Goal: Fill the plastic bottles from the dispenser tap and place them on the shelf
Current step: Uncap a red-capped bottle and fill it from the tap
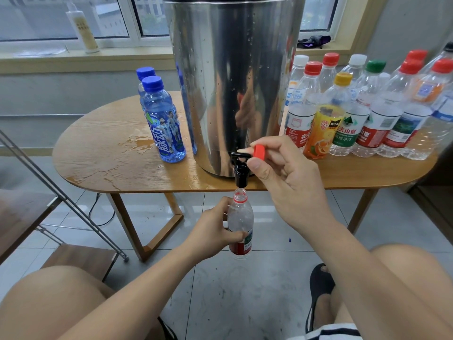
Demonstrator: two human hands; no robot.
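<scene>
A tall steel dispenser (228, 82) stands on the wooden table (103, 153), its black tap (239, 168) jutting over the front edge. My left hand (215, 229) grips a clear plastic bottle with a red label (240, 224) upright, its open mouth right under the spout. My right hand (282, 177) pinches the bottle's red cap (259, 151) between two fingers while a fingertip rests on the tap's black lever. Two blue bottles (164, 123) with blue caps stand left of the dispenser. Several capped bottles (362, 111) crowd the table to the right.
Water is pooled on the tabletop (137, 143) left of the dispenser. A metal-framed shelf with wooden boards (73, 256) stands at the lower left. A white bottle (82, 28) sits on the windowsill. My knees and a black sandal (318, 285) are below, over a tiled floor.
</scene>
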